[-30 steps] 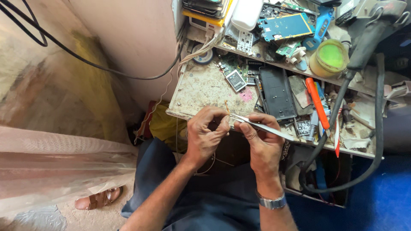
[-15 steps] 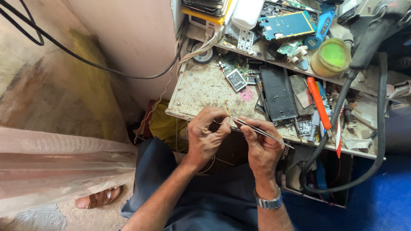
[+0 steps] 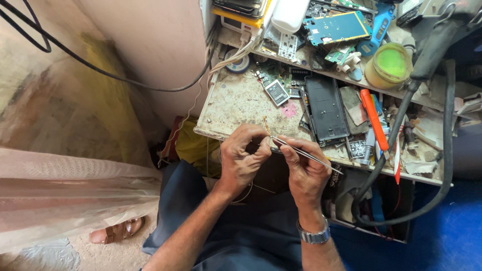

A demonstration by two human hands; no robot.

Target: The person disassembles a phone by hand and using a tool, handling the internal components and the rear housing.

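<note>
My left hand [image 3: 243, 159] pinches a small part with a thin gold flex strip [image 3: 265, 124] sticking up from my fingertips, at the front edge of the workbench [image 3: 236, 105]. My right hand [image 3: 304, 168] grips metal tweezers [image 3: 307, 155], whose tips meet the part held in my left fingers. Both hands are close together over my lap. A silver watch [image 3: 314, 235] is on my right wrist. The part itself is mostly hidden by my fingers.
A black phone frame [image 3: 326, 108], a small battery [image 3: 276, 92], an orange-handled tool [image 3: 374, 120], a blue circuit board [image 3: 336, 26] and a green-lidded jar [image 3: 389, 65] crowd the bench. A thick black hose [image 3: 401, 130] loops at the right. A sandalled foot [image 3: 118, 231] is lower left.
The tweezers' tips have stayed at the part in my left fingers while both hands shifted slightly. The gold flex strip now stands up above my left fingertips.
</note>
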